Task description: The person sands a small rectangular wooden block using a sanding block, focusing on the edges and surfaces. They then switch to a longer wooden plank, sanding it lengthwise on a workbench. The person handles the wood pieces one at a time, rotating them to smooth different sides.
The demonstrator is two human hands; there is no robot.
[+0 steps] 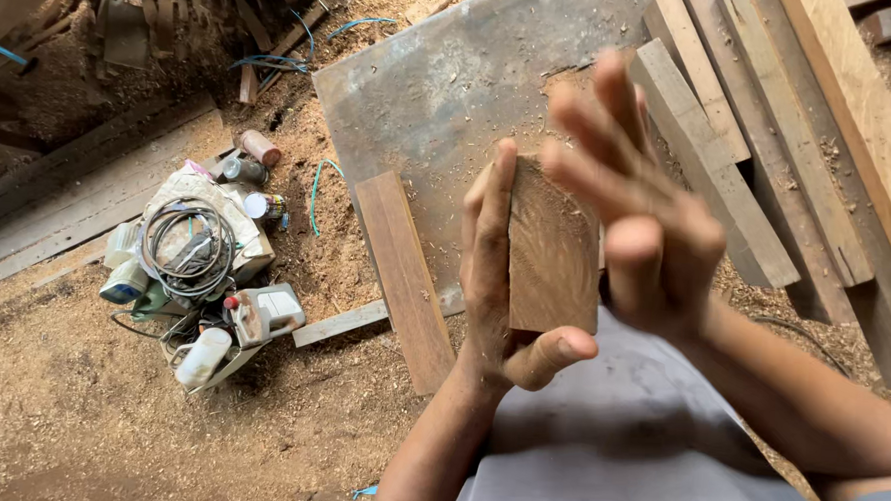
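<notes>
My left hand (499, 283) holds a small brown wooden block (554, 250) upright, fingers along its left edge and thumb under its lower corner. My right hand (633, 204) is raised just to the right of the block with the fingers spread apart, holding nothing; its palm is close to the block's right edge, and I cannot tell if it touches. Both hands are dusty and sit above my grey shirt.
Below lies a grey metal sheet (442, 90) covered in sawdust, with a brown plank (404, 279) across its left edge. Long timber boards (761, 144) are stacked at the right. A pile of power tools, coiled cable and bottles (194, 270) sits on the sawdust floor at left.
</notes>
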